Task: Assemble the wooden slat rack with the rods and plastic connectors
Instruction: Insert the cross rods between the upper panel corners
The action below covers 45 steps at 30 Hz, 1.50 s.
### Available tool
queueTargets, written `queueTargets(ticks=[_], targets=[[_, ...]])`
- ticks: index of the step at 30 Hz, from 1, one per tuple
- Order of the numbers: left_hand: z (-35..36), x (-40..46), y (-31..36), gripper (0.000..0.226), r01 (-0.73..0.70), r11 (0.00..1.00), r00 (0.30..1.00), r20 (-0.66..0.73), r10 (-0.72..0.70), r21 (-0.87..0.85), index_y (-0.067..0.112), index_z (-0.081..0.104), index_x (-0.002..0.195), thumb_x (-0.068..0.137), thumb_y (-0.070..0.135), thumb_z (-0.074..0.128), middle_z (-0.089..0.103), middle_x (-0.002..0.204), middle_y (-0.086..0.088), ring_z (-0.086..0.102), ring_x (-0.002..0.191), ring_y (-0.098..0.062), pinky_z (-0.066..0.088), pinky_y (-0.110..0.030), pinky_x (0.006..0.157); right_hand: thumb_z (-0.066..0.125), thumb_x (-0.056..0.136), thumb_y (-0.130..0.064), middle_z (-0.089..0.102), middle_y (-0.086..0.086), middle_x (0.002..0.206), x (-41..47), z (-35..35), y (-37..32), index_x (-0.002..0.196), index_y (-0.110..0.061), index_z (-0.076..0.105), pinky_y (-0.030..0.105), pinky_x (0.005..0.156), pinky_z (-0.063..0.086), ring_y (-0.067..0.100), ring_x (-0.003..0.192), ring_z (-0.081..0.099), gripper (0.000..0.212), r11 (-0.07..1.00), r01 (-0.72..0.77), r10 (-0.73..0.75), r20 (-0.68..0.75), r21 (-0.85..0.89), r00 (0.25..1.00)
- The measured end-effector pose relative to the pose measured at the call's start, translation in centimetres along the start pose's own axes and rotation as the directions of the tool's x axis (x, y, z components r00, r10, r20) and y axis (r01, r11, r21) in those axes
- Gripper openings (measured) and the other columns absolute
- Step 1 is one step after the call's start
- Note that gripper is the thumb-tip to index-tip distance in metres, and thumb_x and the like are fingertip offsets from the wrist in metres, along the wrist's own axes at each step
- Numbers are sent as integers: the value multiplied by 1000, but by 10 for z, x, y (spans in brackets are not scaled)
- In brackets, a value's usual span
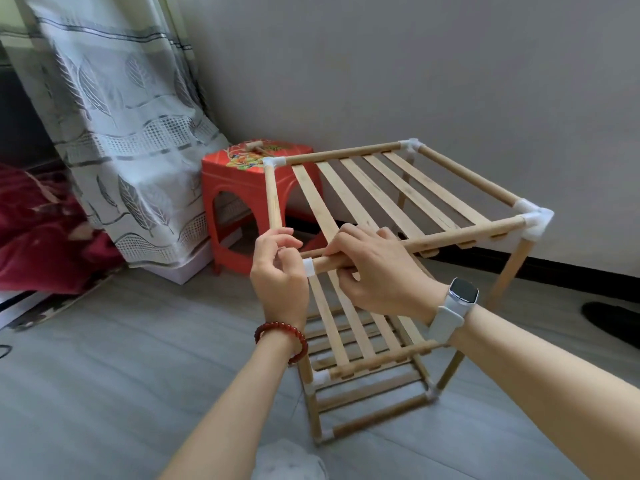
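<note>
Wooden slat rack [381, 202] stands on floor, top tier unfinished. Right hand [377, 268] grips front rod [450, 233] near its free end (white plastic connector [309, 266] fitted there). Left hand [278, 268] curled at connector, apparently pinching it. Red stool [242, 188] behind.

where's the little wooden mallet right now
In the head view, the mallet lies on top of the red stool left of the rack, beside the curtain, behind the rack's back left connector.
</note>
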<state>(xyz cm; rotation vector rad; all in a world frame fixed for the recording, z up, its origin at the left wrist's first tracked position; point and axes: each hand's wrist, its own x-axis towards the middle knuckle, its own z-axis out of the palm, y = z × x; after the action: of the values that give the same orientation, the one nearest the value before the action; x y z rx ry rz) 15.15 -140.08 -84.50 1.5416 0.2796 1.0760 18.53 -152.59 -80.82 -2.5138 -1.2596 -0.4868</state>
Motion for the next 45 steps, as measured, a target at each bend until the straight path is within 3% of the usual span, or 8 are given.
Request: queueTargets(ticks=[4,8,18,22,29,33,39,45], targets=[[3,-3,-1,23,-37,999,998,52,35,36,26,52,78,78,11,35,59,95,2,54,85,-22,46,-30,79,41,82,-23,49,-9,97,-1,1,2,107,-18,58,26,76,19,8,85,40,30,1000,-25,25,-12,13,1000],[6,-5,-5,21,-51,997,998,52,48,61,26,51,78,79,13,34,59,94,1,52,81,-4,43,-13,75,42,79,-22,57,-2,96,-3,4,5,102,-15,61,29,75,23,17,86,52,31,1000,-18,18,-53,-8,998],[16,-6,-7,22,-24,998,998,55,21,56,26,51,81,81,14,33,52,80,0,43,62,-8,36,-11,59,46,83,-22,59,0,89,-10,16,4,99,-13,61,31,69,36,19,77,56,23,997,54,-61,-135,-58,989],[10,0,-9,24,-3,999,992,130,-3,41,31,51,79,81,16,33,56,93,3,51,80,-8,42,-20,77,51,88,-20,59,-2,97,-12,5,20,114,-11,56,24,71,40,11,82,50,28,992,29,-14,-127,119,992],[12,7,-9,38,130,991,977,170,-127,-6,12,54,128,95,3,38,33,149,4,41,129,-6,33,2,90,35,93,-27,49,-2,61,-2,12,55,61,-9,55,27,49,36,14,56,42,42,976,-198,132,-473,-92,871],[10,13,-14,45,132,990,975,188,-122,-44,10,45,137,92,6,39,29,151,3,24,139,-6,21,10,90,39,92,-27,50,-2,59,7,18,61,56,-11,54,25,49,34,15,57,43,42,962,-225,110,-532,-156,839],[13,12,-10,46,96,988,982,176,-73,-122,22,52,120,78,17,36,36,139,11,28,135,-3,24,7,92,36,91,-24,39,-8,49,11,18,68,49,-13,50,15,43,17,9,44,31,46,953,-280,149,-618,-119,772],[19,13,-15,49,103,988,988,130,-88,-119,23,51,122,75,17,37,42,136,11,32,135,-5,25,7,92,36,92,-23,49,-3,46,19,32,67,49,-14,53,20,45,30,12,43,40,47,953,-282,136,-673,-112,727]])
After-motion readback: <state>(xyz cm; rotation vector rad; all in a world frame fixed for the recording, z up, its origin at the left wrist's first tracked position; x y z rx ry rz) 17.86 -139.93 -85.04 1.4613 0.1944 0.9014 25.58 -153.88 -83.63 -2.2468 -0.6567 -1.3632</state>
